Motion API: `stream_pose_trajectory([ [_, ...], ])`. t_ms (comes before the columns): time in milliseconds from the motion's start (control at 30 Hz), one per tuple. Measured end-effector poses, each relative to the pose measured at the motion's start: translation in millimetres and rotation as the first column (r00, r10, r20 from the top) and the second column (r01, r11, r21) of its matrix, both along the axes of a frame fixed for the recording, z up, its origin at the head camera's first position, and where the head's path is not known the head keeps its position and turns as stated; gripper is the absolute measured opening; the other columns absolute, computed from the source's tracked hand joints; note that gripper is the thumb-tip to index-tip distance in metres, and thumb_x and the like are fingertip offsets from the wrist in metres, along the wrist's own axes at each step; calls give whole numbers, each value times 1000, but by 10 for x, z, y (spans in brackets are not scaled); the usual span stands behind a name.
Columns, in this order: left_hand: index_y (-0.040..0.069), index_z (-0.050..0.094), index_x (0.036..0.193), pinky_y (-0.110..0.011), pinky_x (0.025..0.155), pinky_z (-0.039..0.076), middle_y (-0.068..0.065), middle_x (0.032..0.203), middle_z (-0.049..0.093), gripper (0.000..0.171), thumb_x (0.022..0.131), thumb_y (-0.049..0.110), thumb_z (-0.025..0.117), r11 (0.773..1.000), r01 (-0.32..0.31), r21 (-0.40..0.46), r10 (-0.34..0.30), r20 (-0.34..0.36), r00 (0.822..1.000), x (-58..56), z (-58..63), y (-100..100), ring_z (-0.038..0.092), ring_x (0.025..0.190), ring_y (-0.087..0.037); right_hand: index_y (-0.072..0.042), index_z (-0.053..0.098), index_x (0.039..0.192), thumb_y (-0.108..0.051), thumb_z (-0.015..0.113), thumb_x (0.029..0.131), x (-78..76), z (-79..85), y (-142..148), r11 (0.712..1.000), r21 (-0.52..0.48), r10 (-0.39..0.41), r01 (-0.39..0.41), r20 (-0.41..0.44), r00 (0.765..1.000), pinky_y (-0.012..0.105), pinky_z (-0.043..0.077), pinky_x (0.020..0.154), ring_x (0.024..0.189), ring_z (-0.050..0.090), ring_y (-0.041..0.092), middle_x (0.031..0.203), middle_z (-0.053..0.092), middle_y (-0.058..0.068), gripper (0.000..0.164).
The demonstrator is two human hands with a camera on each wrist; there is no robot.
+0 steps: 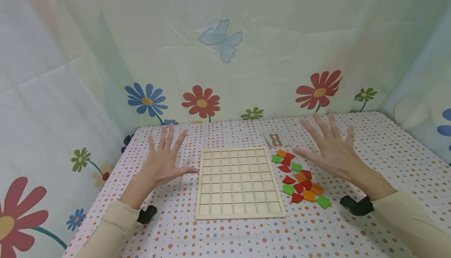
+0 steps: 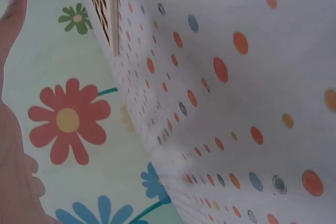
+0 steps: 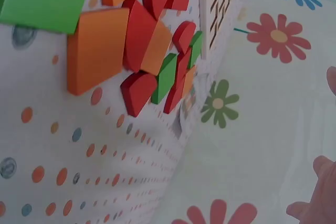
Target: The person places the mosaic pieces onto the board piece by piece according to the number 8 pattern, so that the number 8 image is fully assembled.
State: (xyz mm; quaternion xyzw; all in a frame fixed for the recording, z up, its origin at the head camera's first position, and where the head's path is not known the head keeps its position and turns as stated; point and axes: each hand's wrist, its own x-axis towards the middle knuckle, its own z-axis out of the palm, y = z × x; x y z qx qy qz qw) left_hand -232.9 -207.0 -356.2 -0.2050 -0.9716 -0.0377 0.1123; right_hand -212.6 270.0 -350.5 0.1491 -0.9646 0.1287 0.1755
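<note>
My left hand (image 1: pixel 163 165) is raised at the left of a pale wooden grid board (image 1: pixel 239 183), its fingers spread and nothing in its grasp. In the head view its thumb tip overlaps the board's left edge. On the other side, my right hand (image 1: pixel 332 154) is held up with fingers spread wide, also holding nothing. Between it and the board lies a loose scatter of flat pieces: red quarter-round ones (image 1: pixel 297 198), orange squares (image 1: pixel 309 196) and green squares (image 1: pixel 323 201). The board's square cells hold no pieces. In the left wrist view part of the left hand (image 2: pixel 16 145) shows at the edge.
A small card (image 1: pixel 276 138) with a coloured grid pattern lies behind the pieces. The table wears a dotted cloth (image 1: pixel 225 238). A flower-printed curtain (image 1: pixel 260 82) hangs behind it and at both sides. Dark straps and cameras (image 1: pixel 356 205) sit at the wrists.
</note>
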Motion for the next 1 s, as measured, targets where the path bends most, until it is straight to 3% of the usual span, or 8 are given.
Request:
stream_pose_trajectory([
  [167, 13, 18, 169, -74, 122, 6, -24, 173, -2, 119, 82, 79, 66, 998, 58, 7, -58, 24, 998, 90, -9, 73, -5, 159, -46, -21, 23, 168, -67, 60, 94, 40, 25, -81, 1000, 14, 26, -25, -13, 1000, 87, -12, 107, 156, -8, 54, 171, 14, 27, 94],
  [333, 14, 15, 169, -67, 125, 13, -20, 174, -1, 120, 82, 72, 74, 988, 135, 79, -146, 156, 977, 163, -56, 119, 0, 160, -44, -22, 26, 167, -67, 63, 93, 111, 54, -183, 998, 38, 58, -57, -22, 998, 87, -10, 108, 157, -8, 51, 171, 16, 25, 94],
  [433, 16, 12, 170, -67, 124, 19, -18, 175, -1, 126, 79, 71, 79, 979, 172, 107, -196, 280, 940, 191, -89, 115, 1, 160, -43, -23, 28, 166, -66, 65, 91, 155, 71, -255, 995, 60, 75, -75, -8, 997, 88, -7, 108, 157, -7, 51, 171, 17, 24, 94],
  [567, 19, 7, 170, -70, 118, 29, -15, 175, -3, 138, 70, 66, 90, 962, 208, 179, -267, 438, 859, 196, -124, 81, -1, 160, -41, -22, 31, 165, -62, 70, 90, 199, 92, -325, 991, 77, 105, -106, 19, 994, 88, -6, 109, 158, -6, 48, 171, 18, 22, 94],
  [667, 20, 4, 170, -70, 115, 34, -15, 175, -5, 144, 66, 61, 94, 952, 216, 217, -298, 499, 814, 180, -140, 62, -1, 161, -39, -21, 33, 164, -60, 72, 89, 217, 104, -347, 988, 79, 128, -130, 30, 991, 86, -8, 110, 159, -9, 46, 171, 20, 21, 93],
  [833, 20, 3, 170, -70, 115, 33, -15, 175, -4, 144, 67, 60, 95, 960, 199, 198, -276, 537, 798, 151, -150, 61, 2, 161, -37, -21, 34, 164, -63, 70, 90, 221, 103, -363, 989, 64, 130, -134, 69, 989, 84, -13, 111, 159, -14, 43, 172, 17, 20, 92],
  [1000, 16, 6, 170, -68, 117, 34, -18, 175, 0, 144, 66, 58, 96, 969, 186, 166, -247, 559, 791, 130, -174, 65, 8, 160, -39, -20, 36, 163, -65, 69, 90, 216, 78, -360, 990, 67, 121, -127, 85, 989, 84, -11, 111, 159, -9, 46, 171, 20, 22, 92],
])
